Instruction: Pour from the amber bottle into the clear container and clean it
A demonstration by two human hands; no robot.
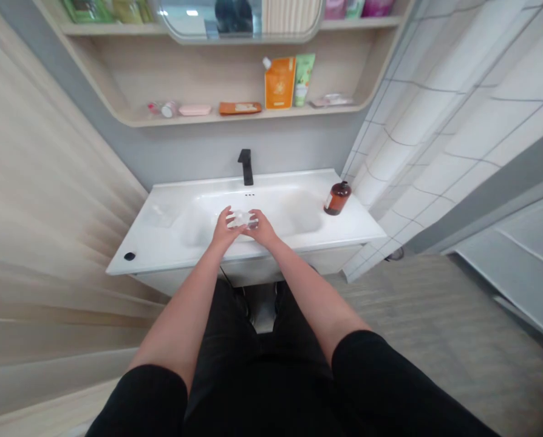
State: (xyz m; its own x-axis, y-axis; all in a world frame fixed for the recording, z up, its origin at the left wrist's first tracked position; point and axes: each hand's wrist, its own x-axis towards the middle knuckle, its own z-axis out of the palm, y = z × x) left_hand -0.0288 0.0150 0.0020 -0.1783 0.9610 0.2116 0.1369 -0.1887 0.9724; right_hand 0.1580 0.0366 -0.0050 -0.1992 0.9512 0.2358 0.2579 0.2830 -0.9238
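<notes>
Sink (pixel 299 240) is my landmark, a white basin set in a white counter, and I read everything off it from left to right. Far out on the counter's left front corner I see a small dark round object (pixel 129 256). Further in, on the counter left of the basin, lies something clear (pixel 160 213) that I cannot make out.

Over the front middle of the basin, my left hand (pixel 223 229) is curled around the left end of a small clear container (pixel 240 218), thumb and fingers closed on it. My right hand (pixel 262 227) meets it from the other side, fingers wrapped on the container's right end, so the two hands press in toward each other with the container between them. The container sits above the bowl, not resting on the counter; whether it touches the basin I cannot tell.

Behind the hands, at the back edge of the basin, stands a black faucet (pixel 245 166), upright. On the counter to the right of the basin stands a brown bottle (pixel 338 198), well apart from my right hand.

Above the sink a wooden shelf (pixel 198 119) carries a pink item (pixel 194 110), an orange flat pack (pixel 240 108), an orange pouch (pixel 279 82) and a green tube (pixel 303 79) just beside it.
</notes>
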